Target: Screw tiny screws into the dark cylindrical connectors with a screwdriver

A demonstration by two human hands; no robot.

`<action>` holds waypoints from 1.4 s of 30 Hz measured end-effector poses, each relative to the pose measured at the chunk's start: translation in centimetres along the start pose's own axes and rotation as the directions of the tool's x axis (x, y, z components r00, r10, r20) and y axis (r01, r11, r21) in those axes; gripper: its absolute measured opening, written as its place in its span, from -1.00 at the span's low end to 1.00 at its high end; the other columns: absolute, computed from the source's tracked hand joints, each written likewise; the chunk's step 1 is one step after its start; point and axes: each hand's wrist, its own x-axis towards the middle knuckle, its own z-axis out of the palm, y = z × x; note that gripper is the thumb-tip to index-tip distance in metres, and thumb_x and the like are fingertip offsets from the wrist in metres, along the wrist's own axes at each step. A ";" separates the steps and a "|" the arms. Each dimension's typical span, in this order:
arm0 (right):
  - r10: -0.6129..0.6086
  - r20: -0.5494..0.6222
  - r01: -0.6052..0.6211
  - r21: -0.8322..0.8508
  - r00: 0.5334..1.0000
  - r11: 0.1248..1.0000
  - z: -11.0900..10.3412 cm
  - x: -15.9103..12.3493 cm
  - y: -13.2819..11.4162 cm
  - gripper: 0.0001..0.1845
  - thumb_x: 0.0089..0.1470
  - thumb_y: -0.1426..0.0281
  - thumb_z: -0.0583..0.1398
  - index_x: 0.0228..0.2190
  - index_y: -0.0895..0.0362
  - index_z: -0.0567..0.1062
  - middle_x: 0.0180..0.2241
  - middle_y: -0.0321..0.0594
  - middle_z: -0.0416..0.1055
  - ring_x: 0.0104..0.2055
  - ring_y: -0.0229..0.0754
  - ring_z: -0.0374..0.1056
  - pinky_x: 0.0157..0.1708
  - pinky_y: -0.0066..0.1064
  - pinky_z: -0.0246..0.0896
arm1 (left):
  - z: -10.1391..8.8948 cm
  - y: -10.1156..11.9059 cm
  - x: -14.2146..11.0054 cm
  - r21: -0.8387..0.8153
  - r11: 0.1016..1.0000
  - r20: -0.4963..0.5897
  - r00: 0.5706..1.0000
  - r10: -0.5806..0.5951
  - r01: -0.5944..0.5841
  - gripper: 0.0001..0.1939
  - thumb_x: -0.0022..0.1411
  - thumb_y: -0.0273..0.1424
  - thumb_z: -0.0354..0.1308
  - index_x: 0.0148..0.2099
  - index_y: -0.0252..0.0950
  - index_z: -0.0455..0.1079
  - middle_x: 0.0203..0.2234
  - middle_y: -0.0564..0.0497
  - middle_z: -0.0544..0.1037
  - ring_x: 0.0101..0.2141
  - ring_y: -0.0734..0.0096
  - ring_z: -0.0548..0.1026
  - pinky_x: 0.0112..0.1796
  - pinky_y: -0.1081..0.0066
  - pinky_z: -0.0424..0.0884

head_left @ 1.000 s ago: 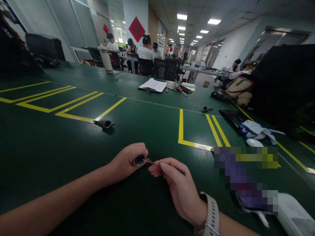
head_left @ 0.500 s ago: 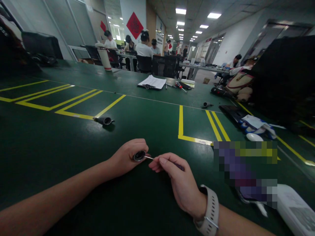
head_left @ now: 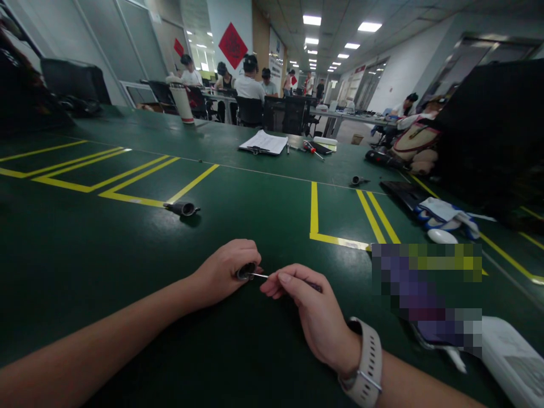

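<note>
Metal-shafted, a slim tool (head_left: 260,276) sits pinched in the right hand (head_left: 317,314), its tip at the exposed mouth of a dark hollow part (head_left: 243,272) wrapped by the curled left hand (head_left: 223,266); beyond, a similar part (head_left: 186,209) lies on the table (head_left: 255,195).

My slim tool (head_left: 260,276) shows silvery metal, and the hollow part (head_left: 245,272) I grip is dark grey. The table (head_left: 255,212) is green, lined with yellow tape (head_left: 314,209); my watch strap (head_left: 370,360) is pale beige, dotted dark.
</note>
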 end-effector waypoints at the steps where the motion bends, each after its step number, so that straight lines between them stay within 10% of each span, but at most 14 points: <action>1: -0.002 -0.005 0.003 0.004 1.000 1.000 0.0 0.0 0.0 -0.82 0.03 0.38 0.16 -0.48 0.18 0.53 -0.44 -0.20 0.50 -0.35 -0.23 0.36 -0.29 -0.36 0.22 | 0.0 0.0 0.0 -0.004 1.000 -0.002 1.000 -0.019 0.019 -0.83 0.18 -0.48 0.01 -0.48 -0.31 0.19 -0.53 0.07 0.32 -0.46 0.47 0.30 -0.42 0.46 0.20; 18: -0.347 0.122 0.362 -0.475 0.930 0.802 0.5 -1.2 -0.1 -0.81 0.09 0.47 0.11 -0.28 0.09 0.49 -0.30 -0.24 0.43 -0.22 -0.21 0.33 -0.19 -0.33 0.21 | 0.3 -0.1 -0.1 0.006 0.992 -0.034 0.991 -0.127 0.127 -0.88 0.16 -0.46 0.04 -0.43 -0.29 0.20 -0.49 0.08 0.34 -0.44 0.45 0.33 -0.39 0.44 0.22; 27: -0.065 0.007 0.065 -0.204 0.998 0.977 -0.3 -0.2 0.0 -0.84 0.06 0.36 0.15 -0.41 0.14 0.53 -0.38 -0.23 0.48 -0.27 -0.19 0.36 -0.22 -0.33 0.20 | 0.1 0.2 -0.1 0.068 0.986 0.014 0.988 -0.152 0.151 -0.89 0.17 -0.43 0.03 -0.41 -0.30 0.22 -0.48 0.06 0.36 -0.44 0.42 0.34 -0.41 0.43 0.22; 42: -0.047 0.003 0.047 -0.114 0.999 0.992 -0.1 -0.4 -0.2 -0.84 0.04 0.38 0.15 -0.46 0.14 0.54 -0.43 -0.24 0.48 -0.31 -0.20 0.35 -0.24 -0.34 0.19 | 0.1 0.3 -0.2 0.024 0.996 -0.016 0.996 -0.087 0.088 -0.86 0.19 -0.45 0.01 -0.43 -0.29 0.18 -0.51 0.08 0.32 -0.48 0.47 0.31 -0.46 0.47 0.20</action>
